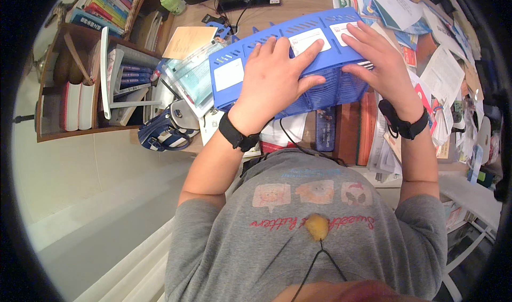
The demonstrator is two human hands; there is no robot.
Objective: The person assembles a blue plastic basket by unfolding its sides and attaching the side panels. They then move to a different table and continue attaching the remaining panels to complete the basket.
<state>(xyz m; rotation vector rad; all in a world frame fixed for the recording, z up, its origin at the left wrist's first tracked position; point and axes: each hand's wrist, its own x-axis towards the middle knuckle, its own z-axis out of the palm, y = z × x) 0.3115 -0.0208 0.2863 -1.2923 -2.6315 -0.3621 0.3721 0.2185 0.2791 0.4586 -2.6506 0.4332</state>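
A blue plastic file rack (pixel 277 27) with slotted sides and white blank labels lies tilted on the desk in front of me. My left hand (pixel 277 78) rests across its label face, fingers spread and thumb stretched toward the near edge. At the rack's right end, my right hand (pixel 378 62) lies with its fingers apart over a label, the thumb by the near edge. Neither hand is wrapped round the rack. Both wrists wear black straps. Beneath the left palm, part of the rack's face is hidden.
Loose papers (pixel 442 78) pile up on the right of the desk. At the left stand a wooden bookshelf (pixel 48 104) and a blue-and-white bag (pixel 165 128). A clear folder (pixel 189 78) lies beside the rack, with a green cup (pixel 172 3) farther back. Upright binders (pixel 349 136) sit near my body.
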